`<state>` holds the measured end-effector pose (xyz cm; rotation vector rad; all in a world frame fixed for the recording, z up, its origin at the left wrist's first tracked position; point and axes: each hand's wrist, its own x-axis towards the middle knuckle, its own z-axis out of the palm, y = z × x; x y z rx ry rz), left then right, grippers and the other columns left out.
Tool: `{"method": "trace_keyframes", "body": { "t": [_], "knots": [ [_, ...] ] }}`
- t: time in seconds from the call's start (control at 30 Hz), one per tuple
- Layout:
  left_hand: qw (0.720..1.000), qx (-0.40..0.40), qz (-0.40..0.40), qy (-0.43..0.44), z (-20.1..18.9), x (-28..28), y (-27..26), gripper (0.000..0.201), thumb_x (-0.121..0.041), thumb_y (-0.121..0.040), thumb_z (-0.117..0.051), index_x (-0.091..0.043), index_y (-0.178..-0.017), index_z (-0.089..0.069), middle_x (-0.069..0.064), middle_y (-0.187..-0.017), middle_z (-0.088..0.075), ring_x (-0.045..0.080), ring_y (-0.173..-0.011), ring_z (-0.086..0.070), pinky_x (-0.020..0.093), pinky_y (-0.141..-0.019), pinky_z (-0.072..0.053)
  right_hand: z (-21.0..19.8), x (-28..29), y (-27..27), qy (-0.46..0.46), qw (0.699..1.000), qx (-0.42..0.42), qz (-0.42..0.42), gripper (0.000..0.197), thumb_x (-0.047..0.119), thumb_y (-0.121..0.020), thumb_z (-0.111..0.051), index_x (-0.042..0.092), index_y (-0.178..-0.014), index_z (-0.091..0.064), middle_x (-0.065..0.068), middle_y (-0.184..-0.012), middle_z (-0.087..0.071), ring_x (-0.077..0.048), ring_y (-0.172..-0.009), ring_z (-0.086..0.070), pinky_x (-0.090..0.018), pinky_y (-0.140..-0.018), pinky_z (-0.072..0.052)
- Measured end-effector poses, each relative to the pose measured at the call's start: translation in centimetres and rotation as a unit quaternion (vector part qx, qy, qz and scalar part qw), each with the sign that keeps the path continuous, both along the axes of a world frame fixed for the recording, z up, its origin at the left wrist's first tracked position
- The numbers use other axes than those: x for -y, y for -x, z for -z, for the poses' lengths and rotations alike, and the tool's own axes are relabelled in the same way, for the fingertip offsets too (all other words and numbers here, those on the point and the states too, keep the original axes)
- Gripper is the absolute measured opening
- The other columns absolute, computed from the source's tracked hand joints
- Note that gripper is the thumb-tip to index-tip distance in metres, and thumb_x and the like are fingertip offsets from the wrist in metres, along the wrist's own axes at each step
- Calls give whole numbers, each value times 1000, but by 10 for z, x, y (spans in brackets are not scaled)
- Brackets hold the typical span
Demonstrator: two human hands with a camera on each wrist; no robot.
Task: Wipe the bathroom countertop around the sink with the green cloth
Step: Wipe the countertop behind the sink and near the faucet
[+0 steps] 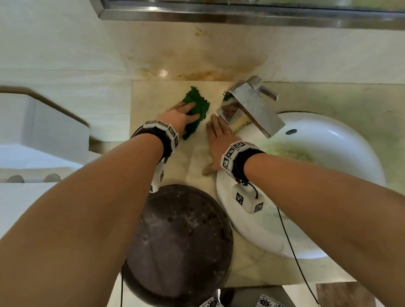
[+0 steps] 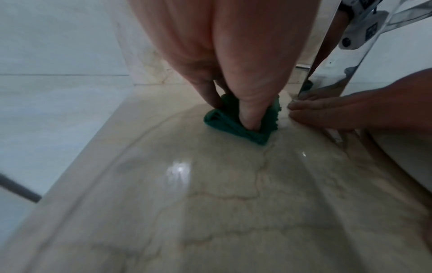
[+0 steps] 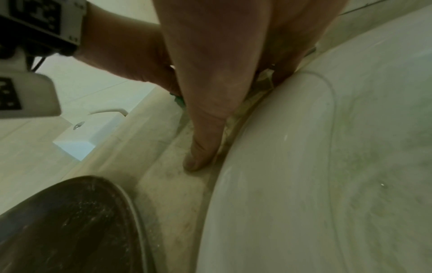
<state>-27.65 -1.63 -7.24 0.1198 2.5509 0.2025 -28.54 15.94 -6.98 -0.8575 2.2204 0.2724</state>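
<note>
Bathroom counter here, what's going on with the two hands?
A person is wiping the marble countertop beside the sink. Their left hand presses a bunched green cloth onto the counter near the back wall, just left of the chrome tap. The right hand lies flat on the counter between the cloth and the basin rim, fingers straight, holding nothing. A dark round pan sits at the counter's front edge. Brownish stains show behind the tap.

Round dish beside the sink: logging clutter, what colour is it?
Dark brown, speckled with pale residue. The round dish shows best in the head view.
</note>
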Motion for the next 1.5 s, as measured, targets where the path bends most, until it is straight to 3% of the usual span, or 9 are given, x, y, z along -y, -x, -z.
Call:
{"method": "trace_keyframes", "body": {
  "t": [0.4, 0.57, 0.77, 0.87, 0.97, 1.1, 1.23, 1.33, 1.5],
  "knots": [
    [995, -4, -103, -4, 3, -5, -76, 62, -15, -98, -51, -30, -153, -26, -3, -163, -2, 23, -150, -3, 35, -119, -23, 8, 5, 2, -26, 999, -16, 11, 151, 73, -55, -74, 1, -148, 21, -18, -154, 31, -34, -145, 25, -46, -122, 1],
    [998, -12, -62, -5, 0, -33, -75, 62, -14, -98, -48, -27, -153, -23, -1, -163, -4, 24, -149, -6, 31, -119, -17, 14, 6, 3, -30, 999, -23, 10, 153, 74, -53, -74, 2, -149, 21, -18, -154, 32, -33, -145, 26, -46, -122, 0],
    [997, -29, -64, -43, -3, -37, -62, 60, -14, -93, -57, -26, -148, -38, 1, -161, -17, 27, -147, -13, 34, -117, -21, 20, 6, 6, -31, 999, -29, 5, 155, 78, -52, -72, 0, -148, 21, -19, -154, 32, -35, -144, 26, -47, -121, -1],
    [981, -80, -154, -91, -6, -36, -62, 59, -20, -86, -68, -17, -141, -48, 9, -153, -30, 32, -140, -27, 39, -116, -27, 21, 6, 5, -25, 999, -37, -8, 153, 78, -53, -70, -1, -148, 19, -22, -154, 29, -37, -144, 24, -47, -121, -1],
    [934, -102, -337, -63, -7, -36, -64, 72, -31, -83, -72, -11, -143, -38, 12, -145, -36, 32, -131, -36, 45, -108, -39, 21, 5, 5, -21, 999, -42, -13, 152, 78, -54, -70, -2, -149, 17, -24, -155, 27, -38, -145, 22, -48, -121, -2],
    [921, -33, -385, -49, -6, -41, -53, 67, -34, -82, -74, -6, -133, -40, 15, -133, -48, 33, -122, -47, 45, -101, -44, 19, 7, 4, -19, 999, -34, 2, 149, 74, -56, -72, -1, -149, 16, -22, -156, 26, -37, -146, 20, -49, -121, -6],
    [911, -8, -404, -79, -9, -44, -44, 39, -18, -85, -72, -6, -117, -54, 14, -116, -62, 33, -107, -61, 37, -91, -51, 11, 4, 6, 37, 998, -13, 49, 114, 42, -79, -73, 4, -153, 5, -15, -160, 16, -32, -149, 8, -44, -122, -9],
    [920, 0, -386, -69, -15, -42, -45, 31, -15, -82, -72, -10, -110, -61, 12, -107, -68, 32, -98, -65, 31, -82, -52, 4, -2, 5, 87, 993, -14, 72, 81, 23, -86, -64, 6, -151, -19, -10, -162, 0, -31, -149, -7, -40, -121, -18],
    [927, -2, -364, -91, -38, -45, -49, 42, -7, -84, -67, -9, -125, -57, 18, -115, -65, 36, -105, -63, 38, -89, -52, -17, -9, -2, 82, 989, 22, 117, 47, 25, -83, -58, 9, -127, -51, -13, -130, -52, -33, -116, -55, -42, -98, -49]
  ]
}}
